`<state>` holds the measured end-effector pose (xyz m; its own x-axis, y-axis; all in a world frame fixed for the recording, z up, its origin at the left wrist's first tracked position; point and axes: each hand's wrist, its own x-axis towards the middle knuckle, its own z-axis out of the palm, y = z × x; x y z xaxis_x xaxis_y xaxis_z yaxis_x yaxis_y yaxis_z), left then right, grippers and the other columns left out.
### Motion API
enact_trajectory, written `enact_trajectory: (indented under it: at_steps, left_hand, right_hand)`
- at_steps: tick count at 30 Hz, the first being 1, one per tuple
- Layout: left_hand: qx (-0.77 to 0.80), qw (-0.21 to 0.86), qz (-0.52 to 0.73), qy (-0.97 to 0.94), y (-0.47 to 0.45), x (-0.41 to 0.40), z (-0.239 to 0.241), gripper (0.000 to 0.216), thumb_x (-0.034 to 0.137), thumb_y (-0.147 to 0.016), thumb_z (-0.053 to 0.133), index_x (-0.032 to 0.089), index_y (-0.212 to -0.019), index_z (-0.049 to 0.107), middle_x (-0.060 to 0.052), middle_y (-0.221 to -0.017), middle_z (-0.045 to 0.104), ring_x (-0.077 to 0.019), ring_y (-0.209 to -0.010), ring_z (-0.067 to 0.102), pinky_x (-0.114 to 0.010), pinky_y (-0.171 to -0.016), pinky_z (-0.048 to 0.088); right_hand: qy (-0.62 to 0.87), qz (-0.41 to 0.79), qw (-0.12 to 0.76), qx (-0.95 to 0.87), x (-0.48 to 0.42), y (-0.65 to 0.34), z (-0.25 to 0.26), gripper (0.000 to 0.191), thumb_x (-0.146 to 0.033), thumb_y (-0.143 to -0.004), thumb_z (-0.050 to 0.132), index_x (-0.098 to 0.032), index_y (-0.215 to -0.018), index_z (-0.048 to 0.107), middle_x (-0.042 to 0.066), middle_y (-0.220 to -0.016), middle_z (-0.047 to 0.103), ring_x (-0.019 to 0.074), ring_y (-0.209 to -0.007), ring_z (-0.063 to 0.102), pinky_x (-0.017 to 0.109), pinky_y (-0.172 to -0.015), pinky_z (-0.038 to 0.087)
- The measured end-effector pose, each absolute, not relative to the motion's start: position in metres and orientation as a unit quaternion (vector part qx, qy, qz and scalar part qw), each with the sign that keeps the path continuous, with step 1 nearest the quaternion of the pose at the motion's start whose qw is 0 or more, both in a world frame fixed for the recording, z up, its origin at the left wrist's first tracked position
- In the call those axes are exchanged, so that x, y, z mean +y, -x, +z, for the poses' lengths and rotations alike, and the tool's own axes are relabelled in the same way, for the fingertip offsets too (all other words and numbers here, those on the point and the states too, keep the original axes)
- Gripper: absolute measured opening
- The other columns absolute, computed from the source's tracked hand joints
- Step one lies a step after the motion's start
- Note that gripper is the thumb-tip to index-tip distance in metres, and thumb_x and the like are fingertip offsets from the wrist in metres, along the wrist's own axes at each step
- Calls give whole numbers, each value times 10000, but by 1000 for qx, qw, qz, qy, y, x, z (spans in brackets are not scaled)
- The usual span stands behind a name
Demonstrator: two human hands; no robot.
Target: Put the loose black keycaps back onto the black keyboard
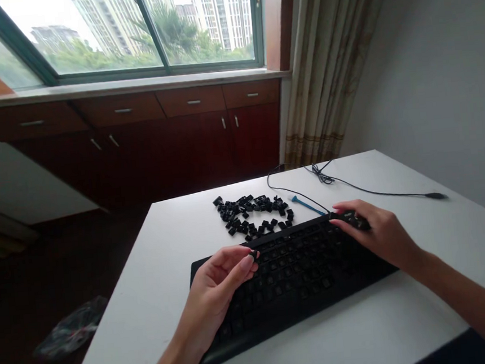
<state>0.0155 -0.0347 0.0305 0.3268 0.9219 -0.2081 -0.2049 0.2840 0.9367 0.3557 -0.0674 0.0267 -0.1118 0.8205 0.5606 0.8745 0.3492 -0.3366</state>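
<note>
A black keyboard (280, 317) lies at a slant on the white table, and many of its key positions look bare. My left hand (217, 280) is over its left part, thumb and fingertips pinching a small black keycap (254, 254). At the far right corner, my right hand (385, 234) grips the keyboard, with fingers and thumb about its edge. Behind the keyboard lies a loose ring of several black keycaps (265, 204). A thin blue tool (306, 204) rests beside them, close to the keyboard's back edge.
The keyboard's black cable (371, 193) runs across the back of the white table (162, 234), partly bundled. Beyond stand dark red cabinets (171, 148) under a window, and a curtain (326, 67). A plastic bag (72, 330) lies on the floor at left.
</note>
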Motion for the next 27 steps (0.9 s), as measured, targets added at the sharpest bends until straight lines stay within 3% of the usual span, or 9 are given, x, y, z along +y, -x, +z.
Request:
enact_trajectory:
  at_steps: [7, 16, 22, 27]
  left_hand:
    - [436, 649, 385, -490, -17, -38, 24, 173, 280, -810, 778, 184, -951, 748, -48, -963, 735, -137, -817, 694, -175, -754, 562]
    - [448, 670, 390, -445, -15, -36, 24, 221, 245, -775, 811, 179, -979, 757, -49, -944, 739, -131, -802, 693, -162, -741, 570]
    - [459, 705, 405, -358, -15, -34, 27, 327, 240, -732, 845, 178, -1040, 759, -83, -975, 760, -169, -864, 724, -187, -774, 599]
    - [465, 718, 432, -285, -10, -30, 25, 388, 189, -688, 866, 160, -1058, 756, -95, -969, 756, -182, -821, 729, -220, -756, 626]
  right_hand:
    - [598, -65, 297, -742, -82, -388, 6, 218, -291, -921, 640, -208, -1122, 633, 70, -1072, 718, 239, -966, 704, 386, -873, 579]
    - [611, -84, 302, -727, -86, -388, 0, 241, -274, -906, 650, -229, -1142, 672, 64, -1065, 695, 218, -908, 705, 360, -833, 588]
    - [615, -95, 348, -701, -88, -401, 6, 166, -327, -898, 666, -232, -1034, 680, 70, -1020, 726, 249, -944, 706, 393, -865, 573]
    - [663, -93, 396, -628, -90, -417, 9, 185, -394, -885, 676, -244, -993, 695, 60, -947, 745, 252, -848, 710, 405, -823, 564]
